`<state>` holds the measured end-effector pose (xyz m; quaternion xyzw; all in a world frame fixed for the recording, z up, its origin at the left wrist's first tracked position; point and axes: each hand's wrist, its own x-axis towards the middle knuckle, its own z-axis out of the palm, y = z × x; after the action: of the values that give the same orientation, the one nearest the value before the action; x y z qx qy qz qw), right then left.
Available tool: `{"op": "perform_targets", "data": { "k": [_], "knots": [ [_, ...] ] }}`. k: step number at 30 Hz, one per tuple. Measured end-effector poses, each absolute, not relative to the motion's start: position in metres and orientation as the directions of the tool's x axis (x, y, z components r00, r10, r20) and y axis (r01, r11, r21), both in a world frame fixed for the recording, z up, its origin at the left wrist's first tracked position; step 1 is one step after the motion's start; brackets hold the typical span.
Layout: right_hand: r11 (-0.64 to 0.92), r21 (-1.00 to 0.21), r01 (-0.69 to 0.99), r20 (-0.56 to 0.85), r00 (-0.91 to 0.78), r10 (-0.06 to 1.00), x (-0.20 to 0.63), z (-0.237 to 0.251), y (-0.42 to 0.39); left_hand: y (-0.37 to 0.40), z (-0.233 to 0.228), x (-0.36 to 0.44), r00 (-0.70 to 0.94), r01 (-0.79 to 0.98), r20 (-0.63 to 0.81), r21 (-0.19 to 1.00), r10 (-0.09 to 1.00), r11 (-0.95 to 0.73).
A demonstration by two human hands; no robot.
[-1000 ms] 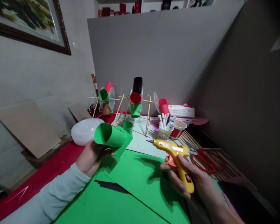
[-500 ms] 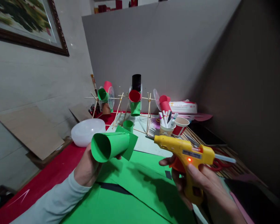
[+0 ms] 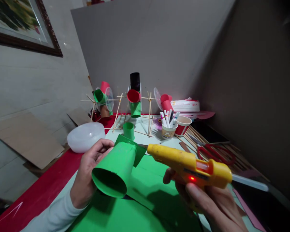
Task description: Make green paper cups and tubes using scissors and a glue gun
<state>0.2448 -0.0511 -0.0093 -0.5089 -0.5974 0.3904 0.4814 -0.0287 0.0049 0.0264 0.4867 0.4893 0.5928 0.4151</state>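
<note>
My left hand (image 3: 88,174) is closed around a green paper tube (image 3: 117,167), whose open end faces me. A flat green paper piece (image 3: 140,153) is joined to the tube's far end. In my right hand (image 3: 205,199) is a yellow glue gun (image 3: 178,158) with a red light glowing on its side and a clear glue stick (image 3: 250,182) poking out behind. The gun's metal nozzle is right by the tube's far end; whether it touches, I cannot tell. Below both hands lie green paper sheets (image 3: 149,193).
Behind stands a stick frame (image 3: 149,112) carrying coloured paper tubes and clear discs. A short green tube (image 3: 128,130), a cup of markers (image 3: 168,130), a red-and-white cup (image 3: 183,126), red-handled scissors (image 3: 216,154) and a whitish plastic bowl (image 3: 85,137) surround the work area.
The green tube has tipped, its open end now lower and nearer me. The glue gun has come left, its nozzle now close to the tube's far end. The view has shifted slightly.
</note>
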Motion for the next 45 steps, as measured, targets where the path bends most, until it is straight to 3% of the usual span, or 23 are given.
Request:
{"op": "perform_targets", "data": {
  "k": [6,18,32,45],
  "knots": [
    [0.148,-0.932,0.332,0.147,-0.029,0.989,0.263,-0.035,-0.052,0.002,0.026,-0.027,-0.151,0.063,0.191,0.981,0.970,-0.183],
    [0.370,-0.889,0.269,0.349,-0.122,0.929,0.228,0.020,-0.044,-0.002,0.019,-0.028,-0.092,0.081,0.249,0.967,0.964,-0.242],
    [0.392,-0.881,0.263,0.384,-0.086,0.919,0.226,0.023,-0.043,-0.001,0.017,-0.029,-0.102,0.170,0.282,0.950,0.954,-0.263],
    [0.364,-0.874,0.323,0.358,-0.083,0.930,0.229,0.014,-0.044,0.003,0.025,-0.027,-0.171,0.009,0.175,0.984,0.969,-0.176]
  ]
}}
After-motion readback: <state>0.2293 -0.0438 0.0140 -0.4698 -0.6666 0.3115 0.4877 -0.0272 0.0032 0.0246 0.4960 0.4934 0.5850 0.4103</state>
